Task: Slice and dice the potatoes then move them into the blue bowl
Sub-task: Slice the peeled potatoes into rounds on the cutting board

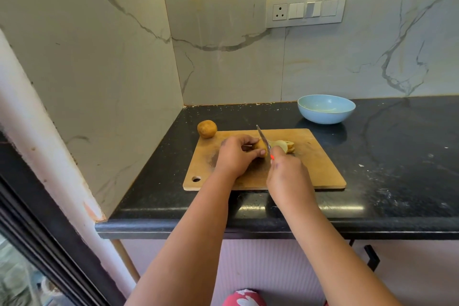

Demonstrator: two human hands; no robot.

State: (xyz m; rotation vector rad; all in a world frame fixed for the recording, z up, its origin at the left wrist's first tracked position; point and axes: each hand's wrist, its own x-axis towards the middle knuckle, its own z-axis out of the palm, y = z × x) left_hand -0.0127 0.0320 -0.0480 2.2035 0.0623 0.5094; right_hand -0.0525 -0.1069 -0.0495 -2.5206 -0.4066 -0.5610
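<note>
Two potatoes in the head view: one whole [207,128] at the far left corner of the cutting board [320,166], touching its edge, and one part-cut [261,148] near the middle of the board. Left hand [236,156] curled over the uncut end, fingers and thumb pinching it down. Right hand [285,174] wrapped round the knife [263,140] handle, blade tilted up and away, edge set into the potato just beside the left fingertips. Several cut slices [285,146] leaning together to the right of the blade. Blue bowl [326,108] well apart on the desk [397,146], beyond the board's far right corner; a pale patch inside, too unclear to name.

Step in hand, judged: slicing, with dicing and the move to the bowl yet to do. To do it well: keep left fingertips tucked back from the blade, knuckles toward it. Bring the blade straight down, not skewed, for even slices. Press the shrinking end firmly, since a round stub probably rolls. Shift the grip back after each cut. Mind the slices at the right; likely to topple if nudged. Watch the whole potato at the board's corner, free to roll on the desk.
</note>
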